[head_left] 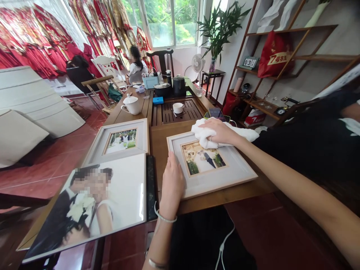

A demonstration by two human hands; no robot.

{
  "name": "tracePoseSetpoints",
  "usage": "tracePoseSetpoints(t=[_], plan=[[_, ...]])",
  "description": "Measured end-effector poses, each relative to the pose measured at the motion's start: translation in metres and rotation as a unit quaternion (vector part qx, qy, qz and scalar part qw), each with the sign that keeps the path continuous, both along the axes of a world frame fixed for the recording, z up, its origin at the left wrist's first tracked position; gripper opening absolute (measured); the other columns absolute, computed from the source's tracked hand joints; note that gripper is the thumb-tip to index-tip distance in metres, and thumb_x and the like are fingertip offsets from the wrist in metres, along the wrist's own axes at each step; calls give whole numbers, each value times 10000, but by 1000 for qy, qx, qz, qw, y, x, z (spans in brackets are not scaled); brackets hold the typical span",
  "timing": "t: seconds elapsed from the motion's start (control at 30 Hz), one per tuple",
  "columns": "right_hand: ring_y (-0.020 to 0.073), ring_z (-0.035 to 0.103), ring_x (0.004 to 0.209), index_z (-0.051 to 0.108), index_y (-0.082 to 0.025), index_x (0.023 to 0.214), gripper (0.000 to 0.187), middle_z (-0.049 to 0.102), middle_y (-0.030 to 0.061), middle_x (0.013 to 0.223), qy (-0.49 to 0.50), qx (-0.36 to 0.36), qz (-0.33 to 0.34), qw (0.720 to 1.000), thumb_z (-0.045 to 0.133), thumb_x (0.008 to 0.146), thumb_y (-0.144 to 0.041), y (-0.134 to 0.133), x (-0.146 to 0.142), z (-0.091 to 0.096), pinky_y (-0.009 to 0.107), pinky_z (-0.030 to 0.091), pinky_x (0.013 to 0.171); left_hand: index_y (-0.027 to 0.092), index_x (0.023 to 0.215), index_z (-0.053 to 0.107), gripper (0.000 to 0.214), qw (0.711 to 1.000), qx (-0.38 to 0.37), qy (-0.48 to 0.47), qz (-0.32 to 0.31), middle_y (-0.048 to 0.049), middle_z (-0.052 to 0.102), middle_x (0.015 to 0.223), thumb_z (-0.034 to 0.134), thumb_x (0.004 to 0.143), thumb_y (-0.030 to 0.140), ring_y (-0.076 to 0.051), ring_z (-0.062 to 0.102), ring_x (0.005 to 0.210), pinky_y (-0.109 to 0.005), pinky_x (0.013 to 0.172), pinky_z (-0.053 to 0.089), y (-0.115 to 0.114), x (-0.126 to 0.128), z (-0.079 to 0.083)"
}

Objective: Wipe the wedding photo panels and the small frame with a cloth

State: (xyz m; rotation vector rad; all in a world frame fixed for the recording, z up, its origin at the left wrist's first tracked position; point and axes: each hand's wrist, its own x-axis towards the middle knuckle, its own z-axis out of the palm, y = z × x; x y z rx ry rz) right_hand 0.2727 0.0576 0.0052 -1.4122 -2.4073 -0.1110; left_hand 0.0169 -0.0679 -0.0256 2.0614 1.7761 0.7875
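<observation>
A picture frame [242, 174] with a pale mat and a wedding photo lies tilted on the wooden table before me. My left hand [172, 180] grips its left edge, the thumb side hidden from clear view. Bunched under my right hand [218, 131] is a white cloth [236, 135], pressed on the frame's upper right part. To the left lies a second picture frame [142, 137] with a smaller photo. Partly over that one rests a large glossy wedding photo panel [126, 195], reaching past the table's left edge.
Beyond the frames are a slatted tea tray [191, 108], a white cup [178, 108], a lidded white teapot [131, 104], a blue box [158, 100] and dark pots [179, 86]. A phone [216, 114] lies behind the cloth. Another person [312, 138] sits close on the right; one more [137, 67] sits farther back.
</observation>
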Motion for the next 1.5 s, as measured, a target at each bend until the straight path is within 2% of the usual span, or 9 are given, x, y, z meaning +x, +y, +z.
tracePoseSetpoints(t=[0.13,0.33,0.43,0.57,0.73,0.9,1.13,1.33,1.5], plan=[[295,543,1181,640,-174,1255,606,635,112,1242,70,-39,120,990,570,657,-106,-7,-22,3,453,392,1029,-5,1469,298,545,1000,-6,-2,2,-285,427,1476,361,935,88,-345,435,1378,-466,1051,454,0,1,2],[257,555,1146,622,-238,1270,637,630,70,1198,61,-160,272,947,581,661,-57,-69,-56,13,433,429,1002,51,1477,302,557,1000,-6,-20,-4,-257,479,1448,358,924,87,-334,472,1353,-469,1020,472,0,-1,0],[274,538,1134,632,-255,1261,645,601,86,1217,22,-116,223,968,571,660,-29,-97,-47,14,444,452,954,42,1478,301,558,1000,-9,-10,2,-264,482,1443,364,927,102,-344,482,1343,-478,1013,475,0,-1,1],[342,491,1150,650,-247,1255,672,574,121,1264,-42,13,69,997,555,638,3,-104,-11,12,487,457,900,1,1474,300,550,1000,-21,3,6,-286,458,1452,358,940,122,-358,477,1344,-479,1014,474,-1,0,3],[324,529,1099,659,-230,1251,529,581,122,1196,18,54,-75,996,566,742,-120,-61,21,5,463,472,903,65,1488,307,563,1000,-4,-1,9,-247,486,1446,371,930,105,-350,499,1328,-483,1006,484,-1,0,2],[316,527,1165,636,-225,1275,558,587,105,1247,47,20,-79,996,587,721,-174,-10,15,4,455,429,991,24,1480,305,549,1000,-18,9,5,-278,480,1437,351,941,120,-359,498,1327,-482,999,488,-1,-1,4],[337,506,1221,542,-226,1382,673,551,123,1364,-28,-33,19,999,608,714,-173,-6,-36,7,486,386,1013,31,1470,331,547,1000,1,-15,10,-269,483,1441,384,937,147,-347,502,1324,-486,1010,472,1,-2,-2],[305,494,1259,475,-197,1429,646,568,107,1382,-3,-73,191,979,611,800,-259,-47,-79,6,472,377,1040,86,1462,369,504,998,9,-64,18,-226,518,1428,342,977,219,-317,500,1329,-468,1014,467,1,-4,-5],[281,509,1260,453,-228,1446,669,568,89,1394,18,-115,248,962,643,847,-456,-94,-67,14,434,393,1040,108,1451,395,495,997,7,-77,24,-202,532,1422,325,966,175,-291,488,1345,-448,1055,442,-1,-5,-4]])
